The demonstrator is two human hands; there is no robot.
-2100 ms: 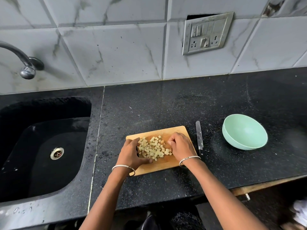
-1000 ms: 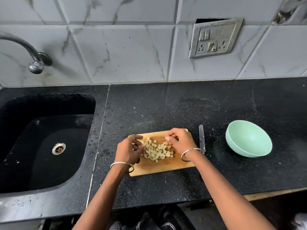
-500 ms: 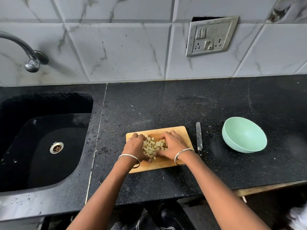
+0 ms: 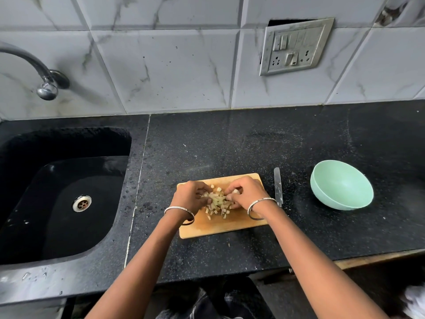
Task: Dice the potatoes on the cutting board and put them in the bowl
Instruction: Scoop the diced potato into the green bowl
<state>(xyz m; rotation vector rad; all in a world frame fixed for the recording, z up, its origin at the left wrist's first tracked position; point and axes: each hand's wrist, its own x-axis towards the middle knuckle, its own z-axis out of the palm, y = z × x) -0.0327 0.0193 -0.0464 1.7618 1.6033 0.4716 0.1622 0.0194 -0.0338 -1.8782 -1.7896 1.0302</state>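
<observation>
A wooden cutting board (image 4: 230, 224) lies on the black counter in front of me. A heap of small pale potato cubes (image 4: 217, 204) sits on it. My left hand (image 4: 189, 196) and my right hand (image 4: 247, 194) cup the heap from both sides, fingers curled round the cubes. Some loose cubes lie just below the hands. A knife (image 4: 277, 186) lies flat on the counter just right of the board. A mint-green bowl (image 4: 341, 185) stands further right, tilted and holding nothing.
A black sink (image 4: 62, 192) with a steel drain fills the left side, a tap (image 4: 44, 82) above it. Tiled wall with a switch plate (image 4: 295, 46) runs behind. The counter's front edge is near my body.
Both hands have pressed closer together, gathering the spread cubes into a tighter heap between the palms. Board, knife and bowl have stayed put.
</observation>
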